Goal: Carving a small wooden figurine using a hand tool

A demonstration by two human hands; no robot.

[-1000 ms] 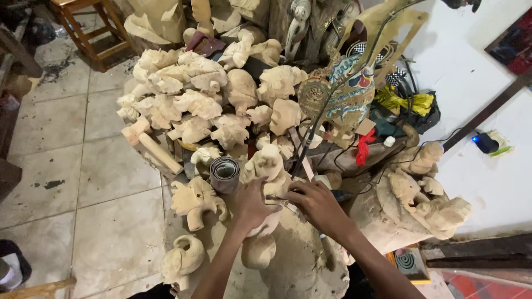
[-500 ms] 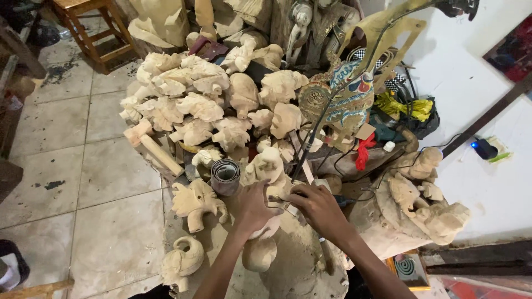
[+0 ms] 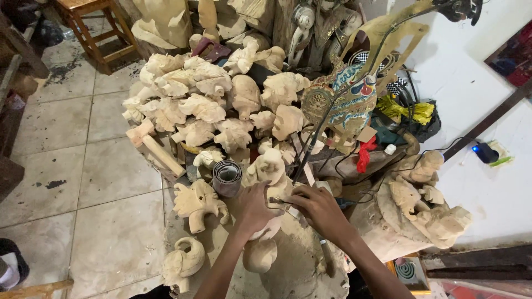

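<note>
Small square box with green spiral print, bottom right beside the carved wood block.

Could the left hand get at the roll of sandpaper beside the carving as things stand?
Probably yes. The roll of sandpaper stands just beyond the left hand, with nothing between them, though that hand is gripping the wooden carving.

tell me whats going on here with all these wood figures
A person is at work on a pale wooden carving set on a cluttered bench. The left hand steadies the carving from below, while the right hand has its grip on a thin tool pressed to the wood. Behind stands a heap of unfinished carved figures, with a roll of sandpaper beside the left hand and a painted shadow puppet propped up on the right.
</note>
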